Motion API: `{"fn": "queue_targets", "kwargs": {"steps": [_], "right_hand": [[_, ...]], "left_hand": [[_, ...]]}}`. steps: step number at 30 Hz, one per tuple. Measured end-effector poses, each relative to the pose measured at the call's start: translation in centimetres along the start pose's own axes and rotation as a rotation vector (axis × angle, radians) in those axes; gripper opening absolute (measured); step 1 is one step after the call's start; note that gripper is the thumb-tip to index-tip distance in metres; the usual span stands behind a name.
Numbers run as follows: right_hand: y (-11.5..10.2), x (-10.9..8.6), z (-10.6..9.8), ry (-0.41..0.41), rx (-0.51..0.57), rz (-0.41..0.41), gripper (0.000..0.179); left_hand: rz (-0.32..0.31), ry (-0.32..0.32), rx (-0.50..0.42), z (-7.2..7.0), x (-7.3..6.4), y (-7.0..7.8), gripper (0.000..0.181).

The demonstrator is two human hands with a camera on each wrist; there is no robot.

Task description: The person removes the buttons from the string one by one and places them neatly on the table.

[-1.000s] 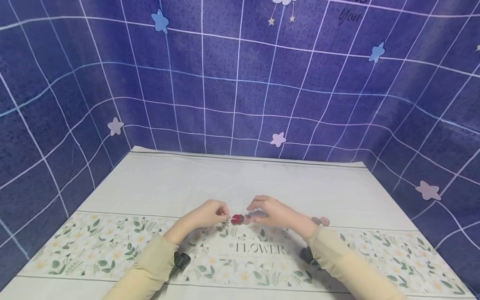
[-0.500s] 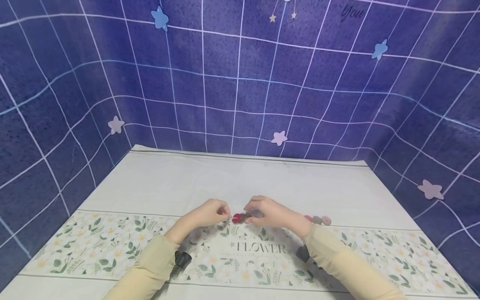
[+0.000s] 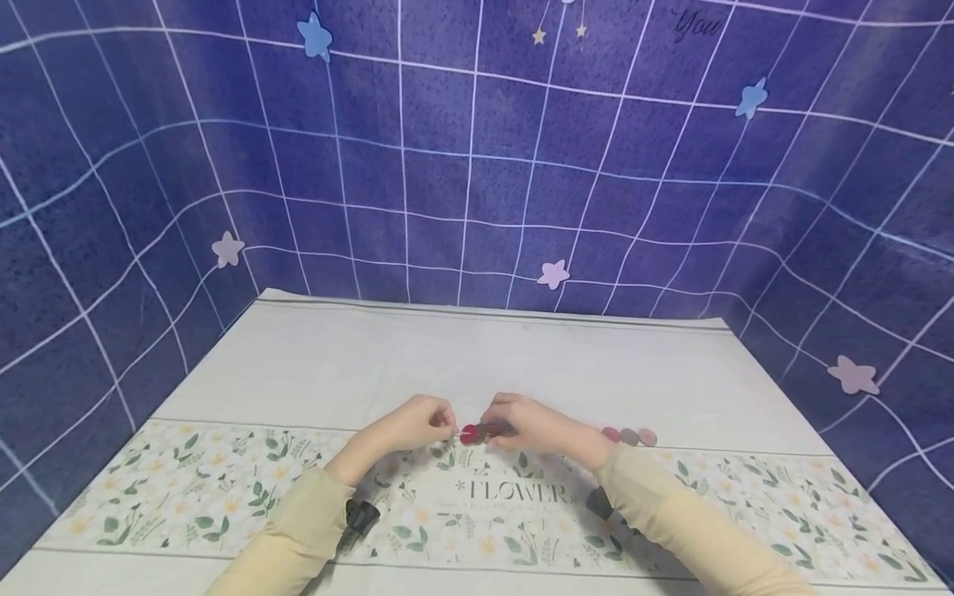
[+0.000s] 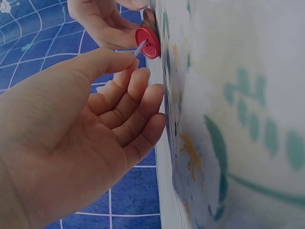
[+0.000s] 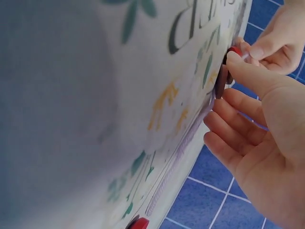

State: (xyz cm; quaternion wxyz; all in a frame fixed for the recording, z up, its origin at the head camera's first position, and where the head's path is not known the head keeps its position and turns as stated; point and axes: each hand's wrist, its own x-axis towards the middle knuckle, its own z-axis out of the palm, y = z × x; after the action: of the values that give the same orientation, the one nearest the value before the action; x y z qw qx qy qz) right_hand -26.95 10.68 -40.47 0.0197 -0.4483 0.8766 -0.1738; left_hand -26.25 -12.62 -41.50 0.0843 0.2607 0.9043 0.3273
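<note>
My left hand (image 3: 417,424) pinches the end of a thin lilac cord (image 4: 140,48) between thumb and forefinger, its other fingers loosely bent. The cord comes out of a hole in a red button (image 4: 147,42) standing on edge just past the fingertips. Behind it, darker brown buttons (image 5: 220,82) are lined up close together. The thumb and forefinger of my right hand (image 3: 535,426) grip these brown buttons from the right, partly covering them in the head view. On the right side the lilac cord runs on along the tabletop in the right wrist view.
To the right, by the right wrist, lie a red button (image 3: 611,434), a grey-brown button (image 3: 629,436) and a pink button (image 3: 647,437). Beneath everything is a white tablecloth (image 3: 477,356) with a flower-print band. A blue grid-patterned curtain (image 3: 440,215) stands behind the table.
My right hand has shifted slightly left and drawn its fingers together around the brown buttons. A red button by the right wrist has come into view. The left hand keeps its pinch.
</note>
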Motion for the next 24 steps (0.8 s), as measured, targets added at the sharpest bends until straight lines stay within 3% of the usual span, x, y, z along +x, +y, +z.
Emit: {"fn": "queue_targets", "kwargs": {"steps": [12, 24], "right_hand": [[-0.19, 0.18, 0.75, -0.006, -0.058, 0.036, 0.035], [-0.26, 0.15, 0.47, -0.016, -0.062, 0.008, 0.028]], "left_hand": [[-0.002, 0.006, -0.010, 0.04, -0.13, 0.03, 0.006], [-0.008, 0.011, -0.008, 0.10, -0.05, -0.19, 0.006]]}}
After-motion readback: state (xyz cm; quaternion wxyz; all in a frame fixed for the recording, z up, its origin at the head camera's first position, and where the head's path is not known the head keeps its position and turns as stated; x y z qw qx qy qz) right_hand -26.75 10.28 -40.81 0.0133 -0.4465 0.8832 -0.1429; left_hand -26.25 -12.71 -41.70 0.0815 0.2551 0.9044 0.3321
